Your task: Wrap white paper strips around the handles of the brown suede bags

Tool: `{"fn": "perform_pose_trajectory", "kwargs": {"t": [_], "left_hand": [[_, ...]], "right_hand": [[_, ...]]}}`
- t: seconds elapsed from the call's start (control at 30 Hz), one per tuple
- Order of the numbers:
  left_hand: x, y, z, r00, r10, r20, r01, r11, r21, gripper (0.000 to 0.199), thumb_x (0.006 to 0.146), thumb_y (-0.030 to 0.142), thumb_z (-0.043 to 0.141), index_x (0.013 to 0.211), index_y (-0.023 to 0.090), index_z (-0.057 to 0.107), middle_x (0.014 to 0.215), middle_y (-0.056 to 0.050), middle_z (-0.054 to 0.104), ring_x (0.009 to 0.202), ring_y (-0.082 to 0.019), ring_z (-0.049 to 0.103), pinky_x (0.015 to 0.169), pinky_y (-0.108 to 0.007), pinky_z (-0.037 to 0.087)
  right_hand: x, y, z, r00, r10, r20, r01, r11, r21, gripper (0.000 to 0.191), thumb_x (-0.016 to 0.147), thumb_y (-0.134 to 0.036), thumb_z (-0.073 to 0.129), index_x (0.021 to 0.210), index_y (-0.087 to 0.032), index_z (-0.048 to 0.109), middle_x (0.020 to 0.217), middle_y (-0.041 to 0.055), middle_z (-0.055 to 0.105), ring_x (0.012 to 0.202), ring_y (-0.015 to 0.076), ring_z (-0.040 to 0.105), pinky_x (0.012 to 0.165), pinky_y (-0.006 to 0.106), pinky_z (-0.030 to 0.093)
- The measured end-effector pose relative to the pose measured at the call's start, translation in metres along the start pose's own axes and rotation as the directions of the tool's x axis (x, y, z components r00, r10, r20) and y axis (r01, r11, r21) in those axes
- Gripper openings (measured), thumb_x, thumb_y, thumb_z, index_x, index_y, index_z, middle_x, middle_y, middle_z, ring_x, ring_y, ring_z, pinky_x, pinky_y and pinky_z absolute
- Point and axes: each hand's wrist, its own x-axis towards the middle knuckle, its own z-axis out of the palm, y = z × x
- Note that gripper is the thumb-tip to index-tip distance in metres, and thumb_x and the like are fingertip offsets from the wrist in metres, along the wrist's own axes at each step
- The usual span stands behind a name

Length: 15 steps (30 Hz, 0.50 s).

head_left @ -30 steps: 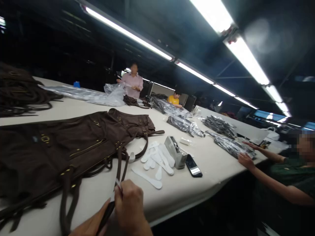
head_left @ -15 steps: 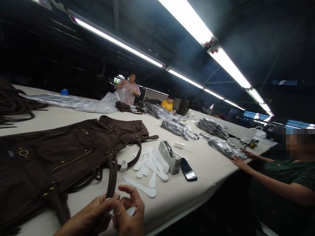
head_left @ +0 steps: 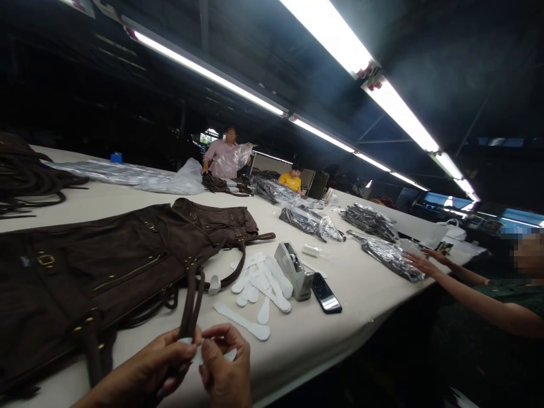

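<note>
A dark brown bag (head_left: pixel 127 277) with brass-coloured buckles and zips lies on the cloth-covered table. My left hand (head_left: pixel 164 360) is closed around its handle (head_left: pixel 190 309), near the table's front edge. At the handle, a white toothed strip (head_left: pixel 198 355) shows between my hands. Fingers of my right hand (head_left: pixel 227 362) pinch this strip, whose end shows past them; much of it is hidden. Another white piece (head_left: pixel 214 285) is looped around a second handle. Ahead of my hands lie a loose white strip (head_left: pixel 243 323) and a pile of such strips (head_left: pixel 266 286).
A tape dispenser (head_left: pixel 301 283) and a phone (head_left: pixel 326 294) sit right of the strips. Plastic-wrapped bags (head_left: pixel 310 221) lie farther back. At right, a co-worker's hands (head_left: pixel 419 263) touch another wrapped bag (head_left: pixel 389 255). Two more people (head_left: pixel 223 161) work behind the table.
My right-hand fingers have closed in on the white strip and moved nearer my left hand. The far person now holds up clear plastic; the right co-worker's hands have shifted along the wrapped bag.
</note>
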Motion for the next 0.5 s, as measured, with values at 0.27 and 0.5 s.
{"fn": "perform_pose_trajectory", "kwargs": {"t": [0.27, 0.5], "left_hand": [[-0.007, 0.013, 0.002, 0.998, -0.032, -0.054, 0.028, 0.997, -0.068, 0.056, 0.049, 0.032, 0.084, 0.095, 0.019, 0.055, 0.07, 0.003, 0.052, 0.067, -0.011, 0.052, 0.058, -0.018, 0.044], [0.01, 0.009, 0.004, 0.98, 0.19, 0.055, -0.198, 0.939, 0.282, 0.047, 0.07, 0.054, 0.068, 0.095, 0.018, 0.049, 0.045, 0.013, 0.029, 0.038, -0.005, 0.018, 0.038, -0.017, 0.017]], "right_hand": [[0.01, -0.003, 0.005, 0.986, 0.135, -0.103, -0.122, 0.985, 0.12, 0.045, 0.053, -0.034, 0.087, 0.083, -0.014, 0.06, 0.066, -0.0051, 0.049, 0.044, -0.0006, 0.034, 0.043, 0.012, 0.022], [0.013, -0.012, 0.009, 0.992, 0.11, -0.065, -0.105, 0.992, 0.072, 0.04, 0.057, -0.035, 0.083, 0.081, -0.014, 0.059, 0.06, -0.0075, 0.042, 0.044, 0.0002, 0.028, 0.042, 0.013, 0.015]]}}
